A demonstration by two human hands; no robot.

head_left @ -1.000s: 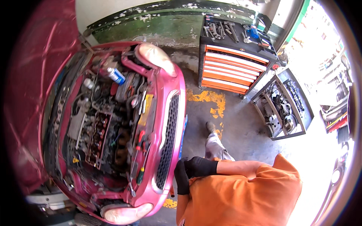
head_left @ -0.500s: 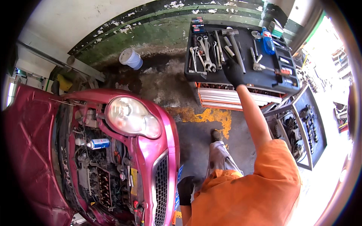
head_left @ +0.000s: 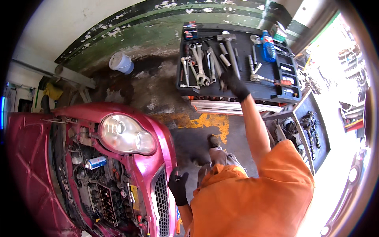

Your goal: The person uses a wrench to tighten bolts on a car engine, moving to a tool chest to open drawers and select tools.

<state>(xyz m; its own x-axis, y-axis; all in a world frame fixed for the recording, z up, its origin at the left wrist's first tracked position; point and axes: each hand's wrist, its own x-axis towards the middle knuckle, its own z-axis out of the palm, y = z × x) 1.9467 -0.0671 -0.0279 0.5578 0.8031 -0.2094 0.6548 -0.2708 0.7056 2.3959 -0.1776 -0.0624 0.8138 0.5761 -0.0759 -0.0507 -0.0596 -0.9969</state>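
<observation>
My right hand (head_left: 233, 83), in a black glove, reaches over the black top of a tool cart (head_left: 252, 91). Its fingers curl round the near end of a long metal bar (head_left: 215, 61); they are somewhat blurred. Beside it lies a hammer (head_left: 233, 55) with a long metal handle. Left of the bar are several combination wrenches (head_left: 201, 65). A ratchet (head_left: 256, 77) with a red-and-grey handle lies farther right. My left hand (head_left: 178, 186), also gloved, hangs by the pink car's front bumper (head_left: 170, 158), thumb and fingers apart and nothing visible in it.
The car's hood (head_left: 31, 170) is raised over the engine bay. A spray can (head_left: 96, 162) rests on the engine. A white bucket (head_left: 122, 63) stands near the wall. On the cart is a blue bottle (head_left: 268, 47). A black side tray (head_left: 319, 138) holds metal parts.
My right hand has shifted left from near the hammer handle to the metal bar, which has slid slightly toward me. My left hand has risen beside the bumper, and the view has shifted right.
</observation>
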